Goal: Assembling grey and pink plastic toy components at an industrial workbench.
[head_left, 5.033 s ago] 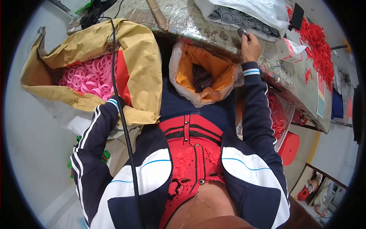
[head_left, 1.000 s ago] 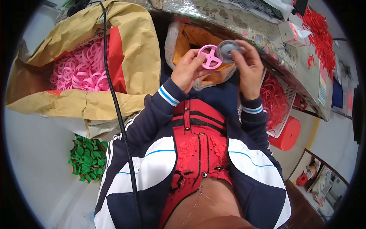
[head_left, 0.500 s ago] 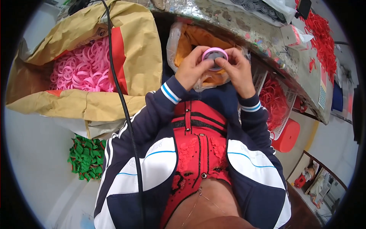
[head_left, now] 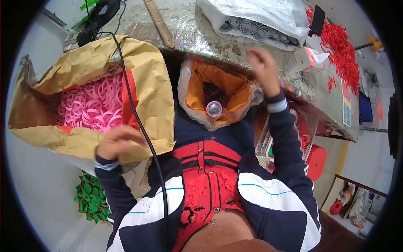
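Lying in the orange bag (head_left: pixel 197 90) (between empty hands): the assembled wheel (head_left: pixel 213 108).

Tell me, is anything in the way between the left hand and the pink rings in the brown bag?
Nothing visible blocks it. The left hand hovers over the near edge of the brown bag, whose mouth lies open, with the pink rings just beyond. A black cable runs across the bag beside the hand, not in front of it.

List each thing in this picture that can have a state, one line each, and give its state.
Left hand: empty, over the brown sack's edge.
Right hand: empty, raised over the table edge.
Brown sack: open, holding pink rings.
Orange-lined bag: open, mouth up.
Pink-and-grey wheel: assembled, lying in the bag.
White bag: open, grey discs showing.
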A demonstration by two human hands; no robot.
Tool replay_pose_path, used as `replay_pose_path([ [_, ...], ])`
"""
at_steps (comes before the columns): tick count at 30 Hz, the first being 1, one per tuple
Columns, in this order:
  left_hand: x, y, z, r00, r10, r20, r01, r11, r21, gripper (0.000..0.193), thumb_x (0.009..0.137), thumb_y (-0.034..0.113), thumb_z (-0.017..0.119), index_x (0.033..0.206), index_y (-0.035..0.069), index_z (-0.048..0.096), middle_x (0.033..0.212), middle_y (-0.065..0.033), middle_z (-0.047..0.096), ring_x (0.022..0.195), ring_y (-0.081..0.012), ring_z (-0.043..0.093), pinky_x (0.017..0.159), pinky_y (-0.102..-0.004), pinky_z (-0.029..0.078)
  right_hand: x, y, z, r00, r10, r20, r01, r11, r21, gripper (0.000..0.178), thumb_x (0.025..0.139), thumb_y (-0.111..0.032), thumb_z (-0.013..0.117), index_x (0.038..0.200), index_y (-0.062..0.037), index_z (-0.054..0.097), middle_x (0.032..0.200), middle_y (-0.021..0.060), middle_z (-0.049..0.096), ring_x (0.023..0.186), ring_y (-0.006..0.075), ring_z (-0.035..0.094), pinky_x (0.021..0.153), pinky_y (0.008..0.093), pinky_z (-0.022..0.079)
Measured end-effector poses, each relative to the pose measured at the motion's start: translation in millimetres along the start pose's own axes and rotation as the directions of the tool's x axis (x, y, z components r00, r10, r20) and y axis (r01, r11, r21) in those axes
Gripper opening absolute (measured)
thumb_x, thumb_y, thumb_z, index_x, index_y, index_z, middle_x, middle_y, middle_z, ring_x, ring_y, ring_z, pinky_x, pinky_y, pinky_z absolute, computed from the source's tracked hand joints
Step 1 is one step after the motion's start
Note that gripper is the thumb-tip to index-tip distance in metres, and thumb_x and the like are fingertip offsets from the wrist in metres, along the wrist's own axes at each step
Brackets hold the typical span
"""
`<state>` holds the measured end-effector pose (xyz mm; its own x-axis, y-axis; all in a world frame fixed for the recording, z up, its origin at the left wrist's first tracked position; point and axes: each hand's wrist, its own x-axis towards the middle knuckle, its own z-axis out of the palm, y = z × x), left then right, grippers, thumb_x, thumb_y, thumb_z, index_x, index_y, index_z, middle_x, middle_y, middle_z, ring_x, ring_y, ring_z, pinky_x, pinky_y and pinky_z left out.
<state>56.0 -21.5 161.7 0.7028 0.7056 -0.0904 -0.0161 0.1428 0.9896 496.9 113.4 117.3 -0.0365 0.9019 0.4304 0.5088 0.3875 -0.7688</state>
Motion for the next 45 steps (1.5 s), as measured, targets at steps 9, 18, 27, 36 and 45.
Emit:
replay_pose_path([
  [9, -7, -105, -67, 0.736, -0.007, -0.677, 0.676, 0.053, 0.735, 0.039, 0.068, 0.010, 0.060, 0.107, 0.008, 0.056, 0.098, -0.0224, 0.048, 0.091, -0.0399, 0.050, 0.080, -0.0452, 0.044, 100, 108, 30, 0.971, -0.234, 0.042, 0.153, 0.479, -0.864, 0.038, 0.083, -0.034, 0.054, 0.114, -0.0127, 0.056, 0.109, 0.0079, 0.060, 0.100, 0.0283, 0.055, 0.090, 0.0425, 0.038],
  [18, -8, -144, -100, 0.604, -0.227, -0.764, 0.797, 0.142, 0.588, 0.027, 0.082, 0.018, 0.046, 0.106, 0.009, 0.055, 0.091, -0.0206, 0.061, 0.088, -0.0386, 0.058, 0.074, -0.0463, 0.046, 65, 82, 20, 0.953, -0.271, -0.133, 0.136, 0.778, -0.614, 0.023, 0.081, -0.025, 0.058, 0.098, -0.0099, 0.063, 0.104, 0.0091, 0.061, 0.090, 0.0279, 0.057, 0.076, 0.0387, 0.042],
  [27, -35, -26, 9, 0.585, -0.205, -0.785, 0.066, 0.976, -0.206, 0.012, 0.085, 0.015, 0.053, 0.092, 0.005, 0.052, 0.077, -0.0053, 0.057, 0.071, -0.0151, 0.058, 0.063, -0.0276, 0.047, -49, 66, -5, 0.901, 0.313, -0.301, -0.227, 0.930, 0.288, 0.030, 0.085, -0.012, 0.059, 0.111, 0.0015, 0.053, 0.089, 0.0027, 0.059, 0.077, 0.0090, 0.054, 0.067, 0.0218, 0.043],
  [36, 79, -121, 126, 0.901, -0.146, -0.409, 0.091, 0.984, -0.150, 0.016, 0.085, 0.013, 0.053, 0.096, 0.002, 0.054, 0.081, 0.0004, 0.053, 0.076, -0.0047, 0.049, 0.064, -0.0181, 0.040, -110, -12, 31, 0.927, 0.376, -0.006, -0.324, 0.807, 0.494, 0.033, 0.086, -0.013, 0.057, 0.117, -0.0007, 0.051, 0.098, 0.0025, 0.060, 0.083, 0.0078, 0.055, 0.069, 0.0198, 0.042],
  [45, 170, -100, 128, 0.892, -0.173, -0.418, -0.070, 0.860, -0.505, 0.024, 0.088, 0.020, 0.053, 0.106, 0.004, 0.052, 0.092, -0.0028, 0.060, 0.079, -0.0098, 0.058, 0.073, -0.0254, 0.047, -136, -45, 41, 0.904, 0.425, 0.048, -0.370, 0.721, 0.586, 0.032, 0.088, -0.011, 0.055, 0.117, 0.0005, 0.050, 0.105, 0.0057, 0.058, 0.093, 0.0122, 0.056, 0.081, 0.0249, 0.045],
])
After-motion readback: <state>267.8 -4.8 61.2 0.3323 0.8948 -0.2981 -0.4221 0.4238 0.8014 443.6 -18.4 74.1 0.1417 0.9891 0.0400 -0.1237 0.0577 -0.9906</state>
